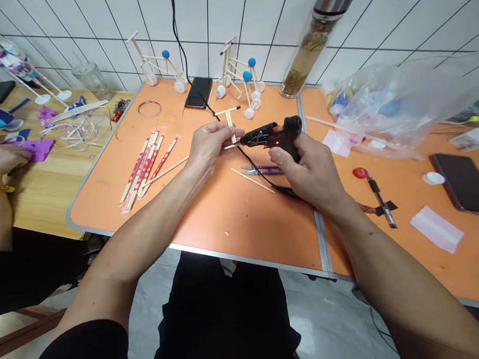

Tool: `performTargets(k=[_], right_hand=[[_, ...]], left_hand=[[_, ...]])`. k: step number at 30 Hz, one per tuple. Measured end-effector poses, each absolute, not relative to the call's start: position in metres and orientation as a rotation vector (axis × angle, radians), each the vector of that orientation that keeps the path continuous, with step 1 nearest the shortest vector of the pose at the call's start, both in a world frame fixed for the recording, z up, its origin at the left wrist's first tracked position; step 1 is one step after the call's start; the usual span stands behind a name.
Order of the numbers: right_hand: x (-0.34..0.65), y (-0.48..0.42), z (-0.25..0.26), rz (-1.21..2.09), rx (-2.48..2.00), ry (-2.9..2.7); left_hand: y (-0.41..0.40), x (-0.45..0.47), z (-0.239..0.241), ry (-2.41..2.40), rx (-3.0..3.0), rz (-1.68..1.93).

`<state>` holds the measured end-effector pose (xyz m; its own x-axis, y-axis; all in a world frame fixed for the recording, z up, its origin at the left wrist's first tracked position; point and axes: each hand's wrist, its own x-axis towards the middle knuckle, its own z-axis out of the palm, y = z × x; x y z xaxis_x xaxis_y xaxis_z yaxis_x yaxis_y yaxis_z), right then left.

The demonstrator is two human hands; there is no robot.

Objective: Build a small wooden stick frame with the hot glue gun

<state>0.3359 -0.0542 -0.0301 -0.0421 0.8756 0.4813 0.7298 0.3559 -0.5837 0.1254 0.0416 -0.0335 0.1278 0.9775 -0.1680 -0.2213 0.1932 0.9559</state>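
Observation:
My left hand [212, 143] is closed on a small frame of joined wooden sticks [230, 120], its dark-tipped crossbar on top. In my right hand [310, 169] is a black hot glue gun [267, 135] with a small orange light glowing. Its nozzle points left and meets the lower part of the stick frame, close to my left fingertips; whether it touches I cannot tell. Below the gun lie small scissors or thread snips [263, 170] and a loose stick [253, 181]. Several chopsticks in red-printed wrappers [144, 167] lie left of my left hand.
Behind stand stick models with blue balls and white wheels [158, 65], a phone [198, 92] and a glass tea bottle [312, 40]. A black cord [249, 159] runs under the gun. At right are a plastic bag [386, 109], pen [382, 201] and second phone [467, 184]. Another person's hand [4, 160] is at left.

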Motion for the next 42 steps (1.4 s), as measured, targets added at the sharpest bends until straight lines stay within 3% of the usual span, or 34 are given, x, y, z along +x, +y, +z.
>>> performTargets(k=[42], right_hand=[[0.3353, -0.0542, -0.0286, 0.223, -1.421, -1.782]], left_hand=[[0.0396, 0.1234, -0.0326, 1.042, 0.99, 1.08]])
